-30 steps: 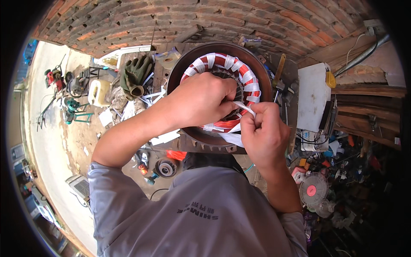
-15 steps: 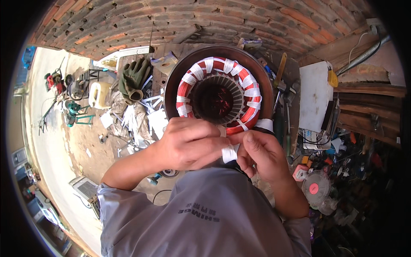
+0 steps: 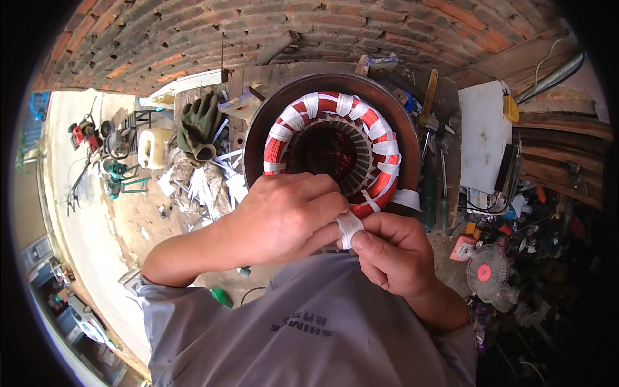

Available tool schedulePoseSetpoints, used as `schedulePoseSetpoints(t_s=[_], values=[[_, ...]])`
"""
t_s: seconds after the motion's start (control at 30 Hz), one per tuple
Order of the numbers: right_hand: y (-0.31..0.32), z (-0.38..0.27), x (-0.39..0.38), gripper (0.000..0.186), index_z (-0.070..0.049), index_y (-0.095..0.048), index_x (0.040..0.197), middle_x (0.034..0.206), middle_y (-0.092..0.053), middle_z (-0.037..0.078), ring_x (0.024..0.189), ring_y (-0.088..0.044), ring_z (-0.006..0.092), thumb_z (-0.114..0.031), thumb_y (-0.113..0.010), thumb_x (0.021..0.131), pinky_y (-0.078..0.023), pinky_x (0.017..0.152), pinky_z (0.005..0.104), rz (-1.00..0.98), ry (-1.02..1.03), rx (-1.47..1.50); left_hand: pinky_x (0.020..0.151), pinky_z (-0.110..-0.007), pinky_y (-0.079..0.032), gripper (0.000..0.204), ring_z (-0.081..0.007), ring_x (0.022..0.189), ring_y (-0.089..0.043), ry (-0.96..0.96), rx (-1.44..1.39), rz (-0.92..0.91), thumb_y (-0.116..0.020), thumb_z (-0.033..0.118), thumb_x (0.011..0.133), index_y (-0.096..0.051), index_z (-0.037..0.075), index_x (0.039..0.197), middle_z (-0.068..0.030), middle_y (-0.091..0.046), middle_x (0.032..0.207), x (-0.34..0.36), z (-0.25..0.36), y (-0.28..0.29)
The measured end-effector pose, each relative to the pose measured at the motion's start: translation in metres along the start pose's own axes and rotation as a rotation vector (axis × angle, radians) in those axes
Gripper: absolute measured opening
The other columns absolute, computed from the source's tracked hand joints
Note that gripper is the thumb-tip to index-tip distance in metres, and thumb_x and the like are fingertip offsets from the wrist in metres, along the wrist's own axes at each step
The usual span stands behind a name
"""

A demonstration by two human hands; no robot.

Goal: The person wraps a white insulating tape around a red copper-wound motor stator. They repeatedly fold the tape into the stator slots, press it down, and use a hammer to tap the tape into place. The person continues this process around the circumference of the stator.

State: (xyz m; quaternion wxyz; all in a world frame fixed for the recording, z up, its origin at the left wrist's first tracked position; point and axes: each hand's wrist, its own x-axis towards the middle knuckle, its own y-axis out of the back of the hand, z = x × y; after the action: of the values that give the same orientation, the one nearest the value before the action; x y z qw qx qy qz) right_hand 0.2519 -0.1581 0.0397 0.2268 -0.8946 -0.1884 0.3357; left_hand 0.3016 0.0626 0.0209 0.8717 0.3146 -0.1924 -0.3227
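Red coil ring (image 3: pixel 369 117) is sitting inside the brown metal housing (image 3: pixel 407 138) on the bench (image 3: pixel 274 74), right in front of me. Approx. the whole far arc plus both sides are showing white wraps (image 3: pixel 387 148) at fairly reg. gaps, so I'm judging that portion done. Lower R, only a thin slanting strip is crossing the red, so that bit's looking less bound; my hands are hiding much of the near arc, so I'm guessing the remaining wk is lying there. L hand (image 3: pixel 290 209) is curling its fingers in narrow, tips meeting the white tape (image 3: pixel 350 229); R hand (image 3: pixel 396 251) is pinching the same tape betw. thumb & forefinger, near the ring's closest edge. A loose white tail (image 3: pixel 407 198) is lying at the housing's R side. Re containers: the housing is holding the ring, & the slotted core (image 3: pixel 363 151) is surrounding a dark bore w/ reddish strands showing deep down. Off L, a cream plastic jug (image 3: pixel 152 148) is standing near the green gloves (image 3: pixel 201 126); I'm not seeing its contents.
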Motion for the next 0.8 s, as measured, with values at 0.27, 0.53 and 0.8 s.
schedulePoseSetpoints(t_s=[0.27, 0.53, 0.8], values=[[0.008, 0.005, 0.005, 0.026, 0.002, -0.065, 0.101, 0.056, -0.051, -0.002, 0.043, -0.042, 0.0030, -0.020, -0.056, 0.110, -0.031, 0.042, 0.0229, 0.020, -0.024, 0.063, 0.065, -0.049, -0.056, 0.013, -0.0361, 0.079, -0.071, 0.162, 0.242, -0.369, -0.073, 0.017, 0.083, -0.070, 0.006, 0.089, -0.0107, -0.068, 0.086, 0.036, -0.023, -0.003], [-0.007, 0.014, 0.006, 0.024, 0.001, -0.064, 0.091, 0.055, -0.052, -0.001, 0.044, -0.041, 0.0022, -0.015, -0.058, 0.108, -0.029, 0.042, 0.0231, 0.148, 0.059, -0.087, 0.067, -0.047, -0.059, 0.015, -0.0349, 0.080, -0.073, 0.169, 0.470, -0.729, -0.074, 0.018, 0.078, -0.074, 0.007, 0.088, -0.0097, -0.071, 0.089, 0.060, -0.038, -0.014], [-0.007, 0.039, -0.013, 0.022, -0.001, -0.063, 0.087, 0.059, -0.056, -0.003, 0.051, -0.050, 0.0031, -0.012, -0.063, 0.105, -0.037, 0.046, 0.0239, 0.062, 0.369, -0.378, 0.060, -0.042, -0.058, 0.017, -0.0297, 0.071, -0.070, 0.036, 0.353, -0.305, -0.075, 0.006, 0.073, -0.075, 0.009, 0.090, -0.0028, -0.069, 0.087, 0.029, -0.020, 0.001]])
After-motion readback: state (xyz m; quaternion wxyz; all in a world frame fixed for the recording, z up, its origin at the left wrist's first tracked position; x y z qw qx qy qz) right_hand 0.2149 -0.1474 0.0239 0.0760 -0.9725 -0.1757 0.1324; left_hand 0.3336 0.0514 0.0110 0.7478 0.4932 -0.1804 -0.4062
